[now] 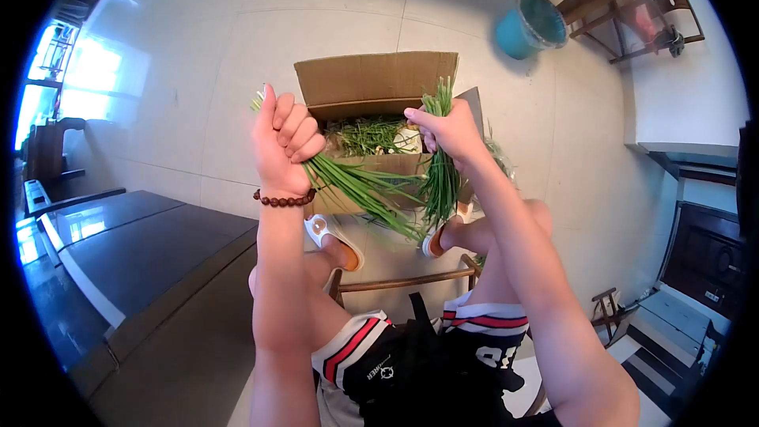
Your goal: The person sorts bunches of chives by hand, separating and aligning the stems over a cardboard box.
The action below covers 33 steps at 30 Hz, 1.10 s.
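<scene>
My left hand [286, 141], with a beaded bracelet [285, 199] at its wrist, is closed around a bunch of long green stalks [356, 186]. Their pale ends poke out at the upper left, and the leaves slant down to the right. In my right hand [452, 128] is a second green bunch [441, 186], its tips up and the rest hanging down. The lower parts of the two bunches meet or overlap. Between and beyond my hands stands an open cardboard box [375, 79] with loose greens [371, 136] inside.
A teal bucket [515, 34] stands on the floor at the upper right, near a wooden rack [617, 12]. At the left is a dark, shiny table [150, 245]. A wooden stool bar [405, 281] crosses between my legs. My feet are just below the box.
</scene>
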Tool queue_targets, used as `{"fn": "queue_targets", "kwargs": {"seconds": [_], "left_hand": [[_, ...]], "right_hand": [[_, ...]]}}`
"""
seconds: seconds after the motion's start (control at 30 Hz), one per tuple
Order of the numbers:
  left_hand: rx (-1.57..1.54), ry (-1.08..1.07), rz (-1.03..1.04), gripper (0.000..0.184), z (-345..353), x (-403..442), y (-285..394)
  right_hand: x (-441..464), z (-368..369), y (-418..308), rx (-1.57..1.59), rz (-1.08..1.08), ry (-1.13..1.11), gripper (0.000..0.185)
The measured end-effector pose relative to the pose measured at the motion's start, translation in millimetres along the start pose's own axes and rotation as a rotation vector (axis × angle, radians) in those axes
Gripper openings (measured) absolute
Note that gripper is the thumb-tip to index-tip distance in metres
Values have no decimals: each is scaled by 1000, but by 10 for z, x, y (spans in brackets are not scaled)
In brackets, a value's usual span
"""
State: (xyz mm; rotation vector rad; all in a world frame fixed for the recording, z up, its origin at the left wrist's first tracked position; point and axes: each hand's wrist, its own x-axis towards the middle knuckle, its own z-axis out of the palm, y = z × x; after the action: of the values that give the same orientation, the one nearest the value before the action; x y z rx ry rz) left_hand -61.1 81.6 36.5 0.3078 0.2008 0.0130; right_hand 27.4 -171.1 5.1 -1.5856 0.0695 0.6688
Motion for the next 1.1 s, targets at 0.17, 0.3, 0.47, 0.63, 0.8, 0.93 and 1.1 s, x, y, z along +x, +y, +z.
{"fn": "queue_targets", "kwargs": {"seconds": [0.17,0.3,0.47,0.63,0.8,0.93,1.1], "left_hand": [[-102,-189,29,50,226,-525,-45],[-103,-176,51,50,455,-981,-181],[304,111,79,49,1002,-1694,-457],[514,84,109,22,1472,-2326,-874],[816,72,263,10,1644,-2679,-1240],[1112,-39,531,13,1893,-2923,-1472],[1283,-11,554,18,2169,-3076,-1607]], "right_hand": [[-388,27,-30,-67,-49,57,14],[-686,34,-85,10,-57,102,20],[-1749,72,-655,357,53,-129,42],[-2625,122,-947,590,-54,-361,57],[-3162,110,-985,619,-218,-387,68],[-3318,126,-972,609,-301,-246,67],[-3401,195,-989,560,-368,-140,64]]}}
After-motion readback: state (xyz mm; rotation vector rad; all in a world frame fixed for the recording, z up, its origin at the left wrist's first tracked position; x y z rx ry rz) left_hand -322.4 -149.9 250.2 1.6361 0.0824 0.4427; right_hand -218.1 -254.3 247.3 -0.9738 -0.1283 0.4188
